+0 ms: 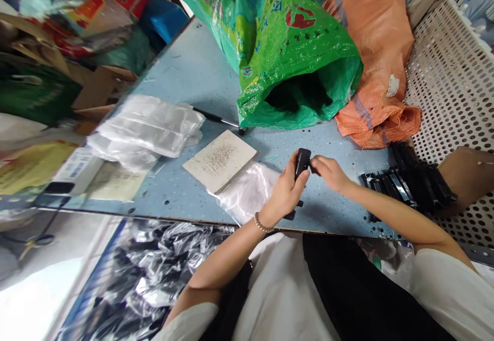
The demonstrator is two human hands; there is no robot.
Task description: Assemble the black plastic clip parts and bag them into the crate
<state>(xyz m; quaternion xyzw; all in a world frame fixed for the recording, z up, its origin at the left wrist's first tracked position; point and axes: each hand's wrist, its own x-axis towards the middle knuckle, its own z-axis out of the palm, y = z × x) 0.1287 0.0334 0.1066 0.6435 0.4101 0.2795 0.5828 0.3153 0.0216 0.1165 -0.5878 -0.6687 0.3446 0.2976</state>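
My left hand (284, 193), with a beaded bracelet on the wrist, is shut around a small black plastic device (303, 162) that stands upright from its fingers. My right hand (330, 173) comes in from the right, its fingertips pinching the device's side. A dark piece (294, 212) shows below my left hand, and I cannot tell what it is. To the right lies a row of black devices with shiny metal parts (401, 186). A transparent plastic bag (247, 193) lies just left of my left hand.
The hands work over a speckled pale blue table (270, 150). A green woven sack (297, 58), an orange sack (374, 84) and a white perforated crate (451, 89) stand beyond. On the table are a beige pad (219, 161), a pen (218, 120) and plastic bags (146, 130).
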